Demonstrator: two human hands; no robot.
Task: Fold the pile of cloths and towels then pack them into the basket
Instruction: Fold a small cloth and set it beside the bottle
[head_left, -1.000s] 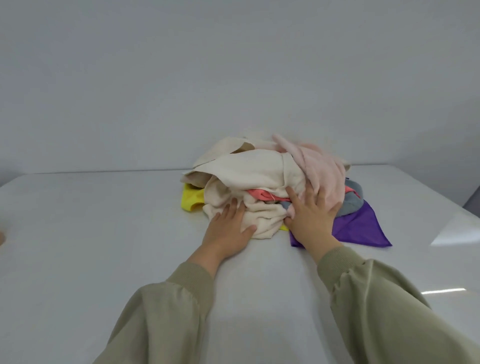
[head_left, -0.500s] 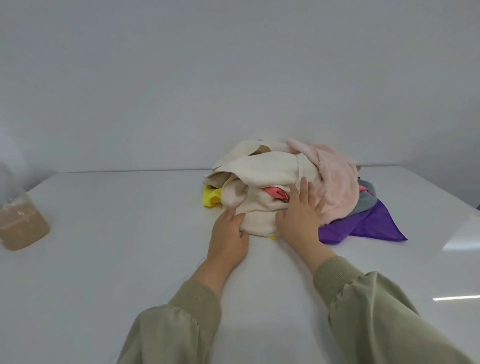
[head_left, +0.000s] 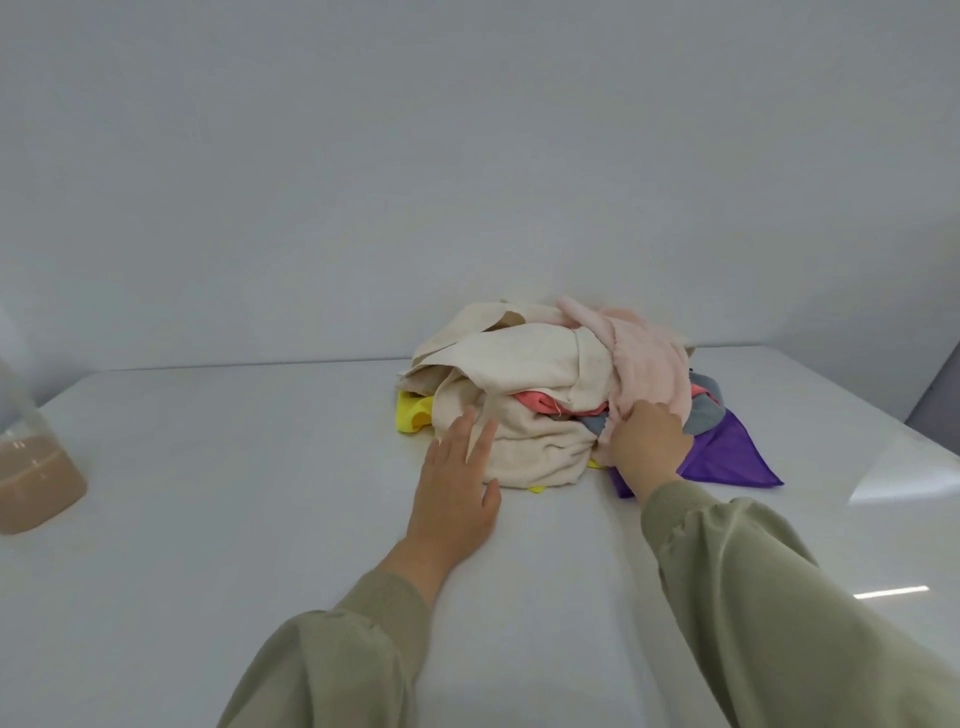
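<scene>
A heap of cloths sits on the white table (head_left: 260, 519) near its far edge. A cream towel (head_left: 524, 364) covers the front and top, and a pale pink towel (head_left: 649, 364) drapes over the right side. Yellow (head_left: 413, 415), coral (head_left: 535, 402), grey (head_left: 701, 410) and purple (head_left: 727, 457) cloths poke out underneath. My left hand (head_left: 457, 488) lies flat with straight fingers against the cream towel's lower left. At the heap's right front my right hand (head_left: 647, 447) curls its fingers into the lower edge of the pink towel. No basket is in view.
A clear container (head_left: 31, 467) holding a light brown filling stands at the table's left edge. A plain grey wall rises behind the table. The table's right edge runs diagonally past the purple cloth.
My right hand slid from the cream and coral cloths to the pink towel's lower edge and curled into it. My left hand moved left and opened flat. The view shifted left.
</scene>
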